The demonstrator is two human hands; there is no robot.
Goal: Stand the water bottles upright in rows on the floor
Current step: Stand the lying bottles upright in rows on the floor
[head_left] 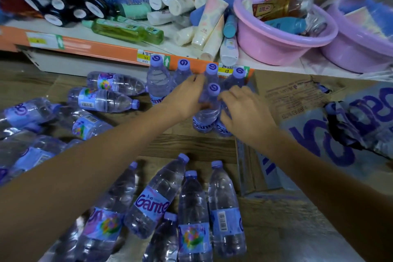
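Clear water bottles with purple caps and purple labels cover the floor. A back row stands upright against the shelf base, from one bottle (157, 83) at the left to another (236, 78) at the right. In front of that row stands one more upright bottle (207, 110). My left hand (187, 96) grips its left side below the cap. My right hand (244, 110) touches its right side and covers part of a second bottle (223, 128) beside it. Several bottles lie flat at the left (102, 100) and near me (155, 198).
A low shelf with an orange edge strip (102, 49) runs across the back, loaded with toiletry tubes and bottles. Two pink basins (276, 46) sit on it at the right. Flattened cardboard (297, 95) and torn purple-printed plastic wrap (350, 125) lie on the floor at the right.
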